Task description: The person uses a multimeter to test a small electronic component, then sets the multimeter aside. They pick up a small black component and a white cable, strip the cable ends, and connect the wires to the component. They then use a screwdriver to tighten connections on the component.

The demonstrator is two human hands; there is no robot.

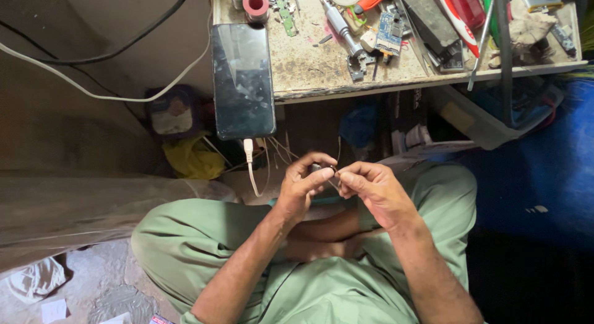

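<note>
My left hand (301,185) and my right hand (371,189) meet above my lap, fingertips pinched together on a small dark part (331,169) with thin wires (338,149) running up from it. Both hands grip this part between thumb and fingers. I sit cross-legged in light green clothes (204,237). A black phone (242,79) lies at the edge of the low workbench (309,70), hanging partly over it, with a white cable (250,163) plugged into its bottom end.
The workbench carries a screwdriver (341,27), small circuit boards (388,30), tape rolls (255,3) and red-handled tools (458,17). White and black cables (93,82) cross the wall at left. A yellow bag (195,158) and a blue sheet (544,163) lie below.
</note>
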